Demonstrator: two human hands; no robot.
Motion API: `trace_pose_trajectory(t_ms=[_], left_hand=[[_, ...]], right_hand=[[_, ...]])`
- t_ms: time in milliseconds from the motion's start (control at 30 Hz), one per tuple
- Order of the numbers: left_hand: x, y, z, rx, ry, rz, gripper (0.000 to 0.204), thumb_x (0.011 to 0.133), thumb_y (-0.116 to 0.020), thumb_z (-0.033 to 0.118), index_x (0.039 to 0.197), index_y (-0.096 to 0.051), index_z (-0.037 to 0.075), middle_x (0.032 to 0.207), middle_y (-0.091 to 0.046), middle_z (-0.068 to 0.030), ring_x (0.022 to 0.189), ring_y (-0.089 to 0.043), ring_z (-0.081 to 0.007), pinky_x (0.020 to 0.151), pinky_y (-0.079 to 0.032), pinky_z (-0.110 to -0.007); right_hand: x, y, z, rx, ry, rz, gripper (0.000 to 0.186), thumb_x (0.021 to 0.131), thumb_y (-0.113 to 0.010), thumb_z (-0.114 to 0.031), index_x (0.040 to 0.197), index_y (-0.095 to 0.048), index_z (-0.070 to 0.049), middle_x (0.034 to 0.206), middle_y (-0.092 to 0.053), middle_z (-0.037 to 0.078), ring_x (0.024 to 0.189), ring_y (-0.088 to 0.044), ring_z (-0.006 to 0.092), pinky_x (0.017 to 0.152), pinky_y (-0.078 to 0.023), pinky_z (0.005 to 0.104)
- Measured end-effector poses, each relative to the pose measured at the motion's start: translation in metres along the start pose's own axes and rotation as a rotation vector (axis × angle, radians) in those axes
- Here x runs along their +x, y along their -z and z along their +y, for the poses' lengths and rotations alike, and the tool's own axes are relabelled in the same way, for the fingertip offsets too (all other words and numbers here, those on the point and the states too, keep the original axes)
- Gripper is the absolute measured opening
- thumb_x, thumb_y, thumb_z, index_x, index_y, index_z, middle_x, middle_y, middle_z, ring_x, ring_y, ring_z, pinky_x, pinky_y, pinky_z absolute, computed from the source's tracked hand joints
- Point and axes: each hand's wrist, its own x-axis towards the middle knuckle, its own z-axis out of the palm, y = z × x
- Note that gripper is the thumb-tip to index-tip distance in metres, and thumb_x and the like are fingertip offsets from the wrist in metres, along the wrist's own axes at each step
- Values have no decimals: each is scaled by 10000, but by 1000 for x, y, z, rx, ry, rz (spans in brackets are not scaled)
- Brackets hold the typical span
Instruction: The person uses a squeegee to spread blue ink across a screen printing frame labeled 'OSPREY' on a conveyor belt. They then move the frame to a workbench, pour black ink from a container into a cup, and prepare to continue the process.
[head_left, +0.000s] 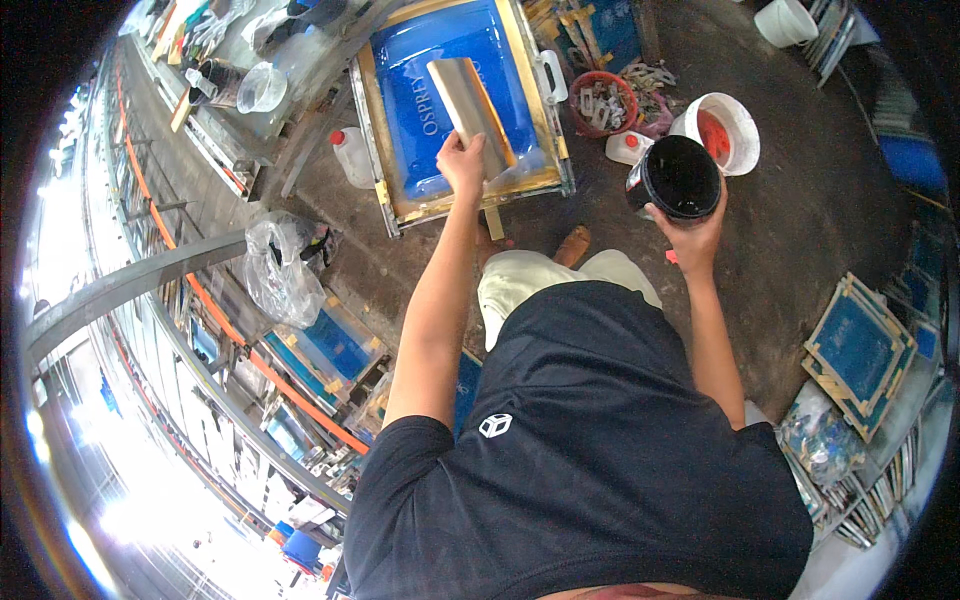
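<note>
My left hand (462, 165) is closed round the near end of a squeegee (452, 88), with a broad greyish body and an orange edge along its right side. The squeegee is over a screen-printing frame (545, 90) with blue mesh and yellowish taped borders; whether it touches the mesh I cannot tell. My right hand (690, 238) grips a round black tub (683, 172) from its near side, fingers and thumb spread round the wall. The tub's mouth faces up, and its inside looks dark. It is held off to the right of the frame.
Beside the tub are a white bucket (746, 150) with red residue, a white jug (625, 147) with a red cap, and a red basket (620, 122) of small pieces. Another jug (352, 158) stands left of the frame. More screens (858, 340) lean at right; a plastic bag (280, 270) hangs left.
</note>
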Motion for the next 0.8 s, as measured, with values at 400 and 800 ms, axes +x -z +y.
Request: trace_pose_trajectory(t_ms=[400,800], left_hand=[[7,71,-12,189,-86,-90,256,790,-772,166,959,-729,-22,782,-732,-76,676,-627,-107,616,-509,-320],[-4,100,12,387,-138,53,360,790,-737,181,1122,-725,41,853,-753,-161,770,-745,-224,709,-551,-365]], right_hand=[[-8,5,13,91,-81,58,1052,675,-919,-75,1496,-265,-4,1427,-462,182,1304,-514,277,1124,-426,420],[3,-4,12,60,-9,38,1031,688,-924,-115,1493,-288,-16,1413,-483,175,1284,-531,266,1102,-440,411]])
